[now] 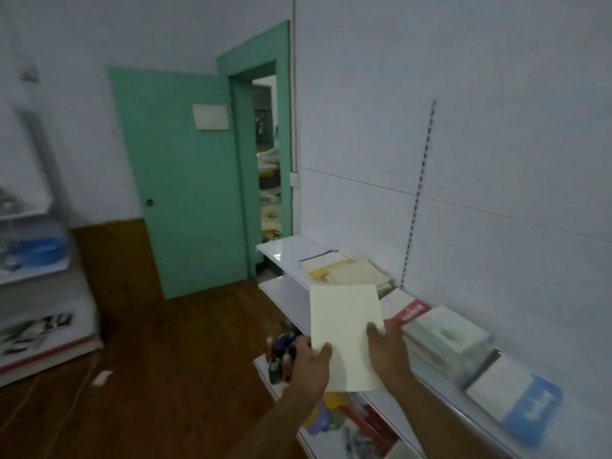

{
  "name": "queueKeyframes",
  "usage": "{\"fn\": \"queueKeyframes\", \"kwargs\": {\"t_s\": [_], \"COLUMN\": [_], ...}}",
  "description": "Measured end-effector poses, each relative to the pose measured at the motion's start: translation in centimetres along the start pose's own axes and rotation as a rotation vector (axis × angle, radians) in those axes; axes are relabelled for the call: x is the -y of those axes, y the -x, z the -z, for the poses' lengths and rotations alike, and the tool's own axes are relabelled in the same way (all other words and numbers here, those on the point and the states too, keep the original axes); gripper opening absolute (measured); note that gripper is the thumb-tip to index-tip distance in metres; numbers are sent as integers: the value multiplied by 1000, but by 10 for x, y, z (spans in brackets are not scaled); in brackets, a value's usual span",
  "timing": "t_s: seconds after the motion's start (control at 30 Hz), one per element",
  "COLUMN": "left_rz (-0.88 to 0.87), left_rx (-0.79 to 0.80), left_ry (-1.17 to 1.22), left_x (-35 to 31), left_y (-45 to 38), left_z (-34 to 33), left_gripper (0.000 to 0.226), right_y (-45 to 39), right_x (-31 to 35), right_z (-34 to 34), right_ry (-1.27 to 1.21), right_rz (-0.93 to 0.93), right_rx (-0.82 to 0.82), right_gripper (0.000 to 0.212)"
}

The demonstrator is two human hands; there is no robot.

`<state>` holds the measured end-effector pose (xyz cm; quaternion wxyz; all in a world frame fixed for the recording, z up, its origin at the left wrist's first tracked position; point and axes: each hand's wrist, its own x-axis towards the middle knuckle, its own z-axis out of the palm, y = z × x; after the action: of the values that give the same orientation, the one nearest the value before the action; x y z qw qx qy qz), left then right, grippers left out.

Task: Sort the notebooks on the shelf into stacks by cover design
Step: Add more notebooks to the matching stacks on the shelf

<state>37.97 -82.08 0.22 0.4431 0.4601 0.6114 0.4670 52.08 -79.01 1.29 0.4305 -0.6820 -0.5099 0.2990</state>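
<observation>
Both hands hold a plain cream-coloured notebook (346,332) in the air in front of the white wall shelf (284,251): the left hand (313,362) grips its lower left corner with the thumb on the cover, and the right hand (385,351) pinches its right edge. On the shelf lie a yellow-and-cream notebook pile (344,270), a red-banded white notebook (405,309) with blurred, unreadable script, a pale green notebook stack (447,336), and a blue-and-white notebook (516,395), its white lettering illegible.
</observation>
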Motion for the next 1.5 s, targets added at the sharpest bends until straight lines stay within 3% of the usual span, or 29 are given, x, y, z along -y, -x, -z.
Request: {"fn": "queueKeyframes", "kwargs": {"t_s": [0.33, 0.67, 1.0, 1.23, 1.5], "left_rz": [74, 134, 161, 129, 74], "left_rx": [-349, -526, -517, -478, -215], "left_ry": [56, 80, -18, -12, -19], "left_x": [45, 72, 33, 20, 8], "left_y": [-13, -95, -271, -372, -516], "left_z": [189, 275, 306, 308, 267], "left_gripper": [38, 37, 38, 34, 29], "right_y": [40, 5, -143, -229, -341], "right_x": [91, 135, 185, 204, 192], "right_z": [-196, -318, -402, -446, -450], "right_ry": [75, 41, 1, -72, -88], "right_rz": [112, 158, 147, 77, -35], "right_rx": [336, 528, 548, 519, 224], "right_gripper": [39, 38, 32, 40, 37]}}
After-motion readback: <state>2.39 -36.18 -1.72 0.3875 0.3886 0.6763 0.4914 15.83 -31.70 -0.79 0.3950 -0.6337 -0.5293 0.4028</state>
